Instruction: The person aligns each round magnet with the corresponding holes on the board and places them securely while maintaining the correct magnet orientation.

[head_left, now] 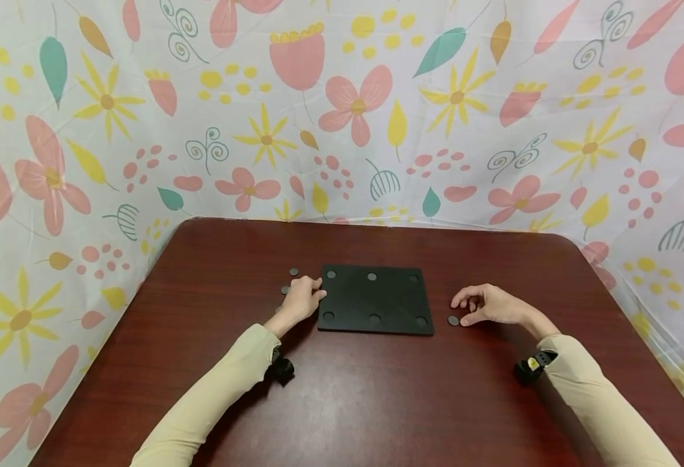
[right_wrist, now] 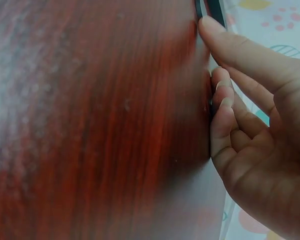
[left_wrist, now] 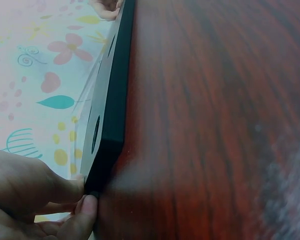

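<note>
A flat black board (head_left: pixel 377 299) with round recesses lies on the table. Grey discs fill its far-left and far-middle recesses; the others look dark. My left hand (head_left: pixel 301 297) is at the board's left edge, and in the left wrist view its thumb and a finger (left_wrist: pixel 80 217) pinch that edge near a corner. Several loose discs lie beside this hand, one of them a grey disc (head_left: pixel 294 272); the hand partly hides others. Right of the board, my right hand (head_left: pixel 490 305) has loosely bent fingers, its thumb tip beside a single round disc (head_left: pixel 453 320).
The dark red-brown wooden table (head_left: pixel 371 395) has rounded far corners. A white cloth with a flower print (head_left: pixel 354 162) hangs behind it and along both sides. A small black camera (head_left: pixel 280 368) is worn on the left wrist, another black camera (head_left: pixel 531 368) on the right.
</note>
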`<state>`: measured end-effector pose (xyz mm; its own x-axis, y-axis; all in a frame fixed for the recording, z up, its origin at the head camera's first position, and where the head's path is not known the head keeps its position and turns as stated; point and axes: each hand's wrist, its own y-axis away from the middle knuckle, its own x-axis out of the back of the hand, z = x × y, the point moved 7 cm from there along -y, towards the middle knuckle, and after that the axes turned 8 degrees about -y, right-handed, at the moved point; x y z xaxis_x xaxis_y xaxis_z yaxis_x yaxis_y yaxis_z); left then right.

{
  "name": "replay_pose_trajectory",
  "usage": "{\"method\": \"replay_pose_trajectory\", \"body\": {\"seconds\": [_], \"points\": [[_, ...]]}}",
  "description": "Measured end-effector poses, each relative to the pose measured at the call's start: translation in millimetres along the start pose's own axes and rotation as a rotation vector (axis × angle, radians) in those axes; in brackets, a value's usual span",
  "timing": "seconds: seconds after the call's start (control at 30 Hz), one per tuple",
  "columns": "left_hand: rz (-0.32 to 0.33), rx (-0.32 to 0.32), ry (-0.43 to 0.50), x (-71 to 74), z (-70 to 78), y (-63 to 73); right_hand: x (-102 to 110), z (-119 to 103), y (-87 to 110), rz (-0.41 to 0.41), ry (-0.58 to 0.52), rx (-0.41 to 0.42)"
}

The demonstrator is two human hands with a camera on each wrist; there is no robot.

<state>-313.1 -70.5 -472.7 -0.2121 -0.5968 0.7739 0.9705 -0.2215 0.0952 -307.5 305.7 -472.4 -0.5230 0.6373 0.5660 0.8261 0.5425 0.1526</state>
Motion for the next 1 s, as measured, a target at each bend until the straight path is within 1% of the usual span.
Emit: {"method": "replay_pose_trajectory", "body": {"seconds": [0.13, 0.23, 0.43, 0.67, 1.0], "points": [[-0.005, 0.004, 0.003, -0.4, 0.6, 2.0, -1.5, 3.1, 0.4, 0.002, -0.018, 0.002], [-0.007, 0.007, 0.005, -1.4, 0.9, 2.4, -0.8, 4.5, 0.9, 0.017, -0.007, 0.001], [0.012, -0.004, 0.003, -0.4, 1.4, 1.4, 1.4, 1.6, 0.5, 0.036, 0.002, 0.035], [0.003, 0.008, 0.009, -0.9, 0.3, 0.7, 0.5, 7.0, -1.2, 0.030, 0.029, 0.008], [0.009, 0.016, 0.004, -0.7, 0.1, 0.3, -0.6, 3.2, -0.2, 0.021, 0.024, 0.031]]}}
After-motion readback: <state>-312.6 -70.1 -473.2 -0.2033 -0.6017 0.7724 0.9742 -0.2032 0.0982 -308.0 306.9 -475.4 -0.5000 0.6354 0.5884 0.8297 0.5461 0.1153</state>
